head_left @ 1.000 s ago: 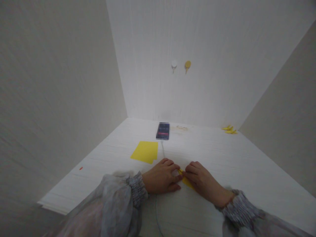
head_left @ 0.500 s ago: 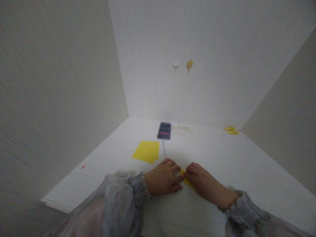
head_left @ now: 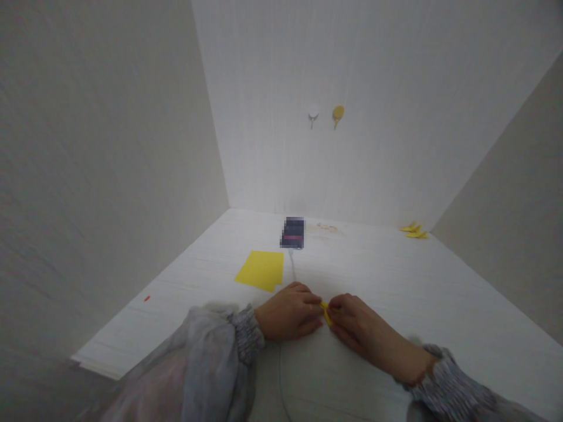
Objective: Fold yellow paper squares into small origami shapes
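Observation:
A small folded piece of yellow paper [head_left: 326,313] lies on the white table [head_left: 431,293] right in front of me. My left hand [head_left: 288,312] and my right hand [head_left: 358,328] meet over it, fingertips pinched on the paper from either side. Only a narrow yellow strip shows between the fingers; the rest is hidden under my right hand. Both forearms wear loose grey sleeves.
A stack of flat yellow paper squares [head_left: 261,269] lies just beyond my left hand. A dark phone [head_left: 293,232] with a white cable [head_left: 291,264] sits further back. Folded yellow pieces [head_left: 413,231] rest at the far right corner. Two hooks [head_left: 325,114] hang on the back wall.
My hands have drawn closer together over the yellow paper, and less of it shows than a second ago. My right wrist has shifted slightly to the right.

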`<move>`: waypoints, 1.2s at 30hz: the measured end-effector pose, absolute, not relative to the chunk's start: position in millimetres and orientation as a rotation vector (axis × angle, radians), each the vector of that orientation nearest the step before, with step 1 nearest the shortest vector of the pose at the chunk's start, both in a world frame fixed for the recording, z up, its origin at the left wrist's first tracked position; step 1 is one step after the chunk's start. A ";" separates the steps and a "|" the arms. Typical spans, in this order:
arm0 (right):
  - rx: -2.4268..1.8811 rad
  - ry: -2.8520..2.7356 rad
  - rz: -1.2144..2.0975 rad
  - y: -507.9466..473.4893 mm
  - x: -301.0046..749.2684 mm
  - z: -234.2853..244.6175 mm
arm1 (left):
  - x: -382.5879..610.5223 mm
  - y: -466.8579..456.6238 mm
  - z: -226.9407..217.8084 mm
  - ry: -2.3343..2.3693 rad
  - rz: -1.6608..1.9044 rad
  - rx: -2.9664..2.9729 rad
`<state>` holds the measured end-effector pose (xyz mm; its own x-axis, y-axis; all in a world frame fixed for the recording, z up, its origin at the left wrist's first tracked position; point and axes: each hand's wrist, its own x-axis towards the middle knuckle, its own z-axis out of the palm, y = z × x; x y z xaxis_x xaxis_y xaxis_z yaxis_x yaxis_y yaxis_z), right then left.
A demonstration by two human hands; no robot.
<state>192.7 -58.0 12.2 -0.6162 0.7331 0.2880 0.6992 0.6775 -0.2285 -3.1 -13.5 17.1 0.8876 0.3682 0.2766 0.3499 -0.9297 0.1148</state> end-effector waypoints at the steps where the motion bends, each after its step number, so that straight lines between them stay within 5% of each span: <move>1: -1.128 -2.541 0.134 -58.3 192.3 10.9 | -3.3 -11.0 13.9 0.604 0.514 2.922; 6: -1.090 -2.582 0.143 -58.5 190.2 9.6 | -1.3 -0.9 -0.9 0.857 0.698 2.705; 36: -1.063 -2.590 0.296 -56.1 193.5 17.7 | 9.3 -2.9 11.3 1.185 0.407 2.384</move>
